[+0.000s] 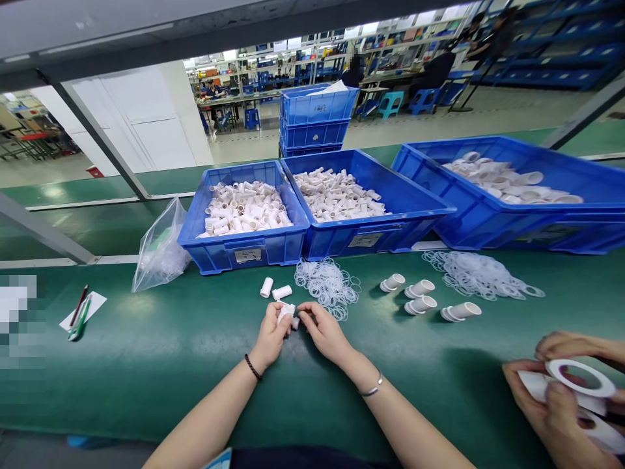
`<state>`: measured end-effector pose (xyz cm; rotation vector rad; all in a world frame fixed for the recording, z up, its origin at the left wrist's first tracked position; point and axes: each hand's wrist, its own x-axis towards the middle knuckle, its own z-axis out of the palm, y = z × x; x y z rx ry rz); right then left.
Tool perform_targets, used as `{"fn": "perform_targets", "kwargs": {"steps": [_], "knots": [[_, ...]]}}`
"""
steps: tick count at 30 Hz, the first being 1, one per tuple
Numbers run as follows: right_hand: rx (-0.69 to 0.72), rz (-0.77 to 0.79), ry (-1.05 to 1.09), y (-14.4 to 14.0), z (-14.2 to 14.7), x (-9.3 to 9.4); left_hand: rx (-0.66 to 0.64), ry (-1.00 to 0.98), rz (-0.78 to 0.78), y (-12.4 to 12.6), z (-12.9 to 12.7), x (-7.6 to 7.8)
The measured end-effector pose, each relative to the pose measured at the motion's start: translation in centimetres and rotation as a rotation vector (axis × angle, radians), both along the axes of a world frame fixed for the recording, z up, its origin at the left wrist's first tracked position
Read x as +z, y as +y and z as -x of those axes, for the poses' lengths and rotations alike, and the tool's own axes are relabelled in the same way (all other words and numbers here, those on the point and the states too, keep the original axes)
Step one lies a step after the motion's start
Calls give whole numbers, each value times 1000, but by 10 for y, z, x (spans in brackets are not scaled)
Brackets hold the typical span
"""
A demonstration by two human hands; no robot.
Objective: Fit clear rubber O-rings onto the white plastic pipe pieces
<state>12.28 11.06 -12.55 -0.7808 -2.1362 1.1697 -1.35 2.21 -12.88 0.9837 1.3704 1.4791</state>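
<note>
**Both hands on a small white tube at the green table**

We start with the green table [146, 365], which fills the lower view. Along its far side stand three blue bins: the right bin [512, 221] with larger white fittings, the middle bin [371, 228] and the left bin [244, 251], both heaped with short white tubes. Further back a stack of blue crates [315, 120] stands on the floor. Left of the bins lies a clear plastic bag [159, 251], and near the table's left edge some pens rest on a slip of paper [81, 311].

In front of the right bin we see a pile of clear rings [481, 273]; a smaller ring pile [327, 286] lies in front of the middle bin. Between them four flanged white fittings [422, 298] lie on their sides. Two loose tubes [274, 290] lie just beyond our hands.

Our left hand [270, 335] and right hand [325, 332] meet at the table's middle, fingers closed together around one small white tube [287, 312]; which fingers pinch it we cannot quite tell.

At the lower right a co-worker's hands [551, 397] hold a wide white ring [581, 378].
</note>
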Motion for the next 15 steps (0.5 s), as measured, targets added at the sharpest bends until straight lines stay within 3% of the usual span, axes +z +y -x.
{"fn": "perform_targets", "kwargs": {"steps": [6, 9, 12, 15], "knots": [[80, -294, -137, -5, -1, 0, 55, -255, -10, 4, 1, -1], [59, -349, -156, -7, 0, -1, 99, -334, -27, 4, 4, -1], [-4, -236, -92, -3, 0, -5, 123, -227, -32, 3, 9, -3], [-123, -128, 36, 3, -4, -5, 72, 56, 12, -1, 14, -4]]}}
